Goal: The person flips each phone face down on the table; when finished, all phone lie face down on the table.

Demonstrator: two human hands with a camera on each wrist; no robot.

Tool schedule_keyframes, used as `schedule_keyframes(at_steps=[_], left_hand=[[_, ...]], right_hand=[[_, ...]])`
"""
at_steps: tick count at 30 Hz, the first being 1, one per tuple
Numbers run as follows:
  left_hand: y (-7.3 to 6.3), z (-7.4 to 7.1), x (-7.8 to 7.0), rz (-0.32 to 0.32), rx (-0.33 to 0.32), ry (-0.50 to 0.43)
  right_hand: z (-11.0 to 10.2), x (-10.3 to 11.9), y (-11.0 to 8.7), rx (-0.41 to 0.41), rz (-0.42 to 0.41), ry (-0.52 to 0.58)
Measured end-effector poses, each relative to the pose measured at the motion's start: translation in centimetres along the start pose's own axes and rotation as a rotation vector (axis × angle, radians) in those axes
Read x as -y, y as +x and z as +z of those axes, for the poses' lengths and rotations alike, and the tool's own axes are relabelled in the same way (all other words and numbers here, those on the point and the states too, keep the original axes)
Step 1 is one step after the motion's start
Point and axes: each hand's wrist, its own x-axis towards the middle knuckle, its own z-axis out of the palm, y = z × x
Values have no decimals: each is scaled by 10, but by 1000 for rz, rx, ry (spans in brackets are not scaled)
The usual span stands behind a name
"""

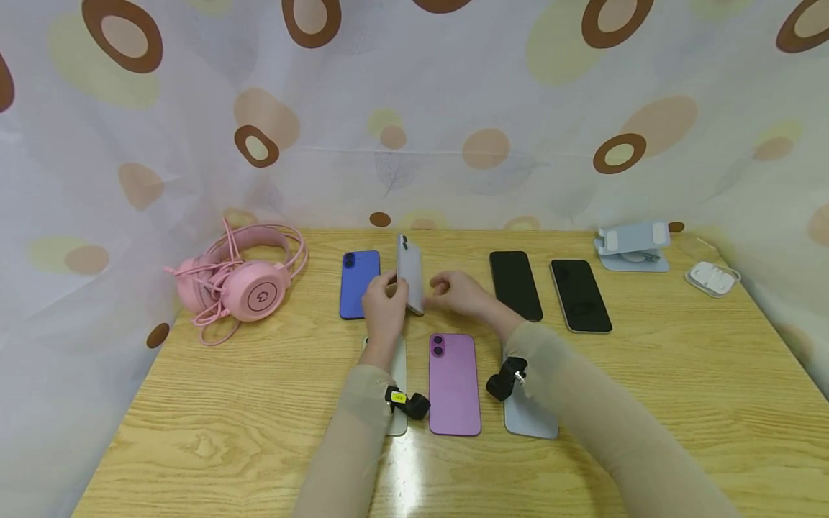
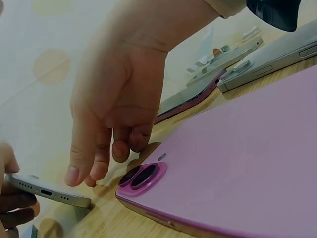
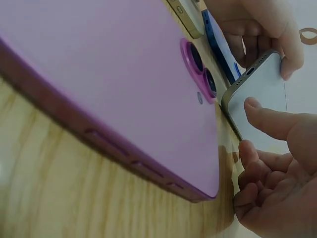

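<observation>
My left hand [image 1: 386,298] grips a white smartphone [image 1: 411,277] by its left edge, thumb on one side. The phone is tilted up on edge, its rear cameras at the top and its bottom end facing me. Just right of it is my right hand [image 1: 461,291], holding nothing, with its thumb extended and other fingers loosely bent. In the right wrist view, the right thumb [image 3: 270,121] overlaps the phone's pale face. A blue phone [image 1: 360,284] lies left of the left hand, and a purple phone [image 1: 455,385] lies face down nearer me, between the forearms.
A pale phone [image 1: 398,374] lies partly under the left forearm, a light-blue one [image 1: 531,417] under the right. Two phones with black screens, one [image 1: 516,285] left of the other [image 1: 581,295], lie to the right. Pink headphones [image 1: 252,288], a blue stand [image 1: 631,244] and white earphones [image 1: 711,278] sit farther out.
</observation>
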Motion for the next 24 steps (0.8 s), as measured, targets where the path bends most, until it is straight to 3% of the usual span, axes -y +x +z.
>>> schedule_keyframes(at_steps=[8,17,20,24], left_hand=[[0,-2,2,-1,1,100],[0,0,4,42,85,216],[0,1,5,51,141,318],[0,0,6,120,260,513]], right_hand=[[3,-1,0,24,-8,-27],[-7,-4,-7,25,16,-28],[-11,-6,-11,22,29,-36],[-18,-11,-14,16,23,-61]])
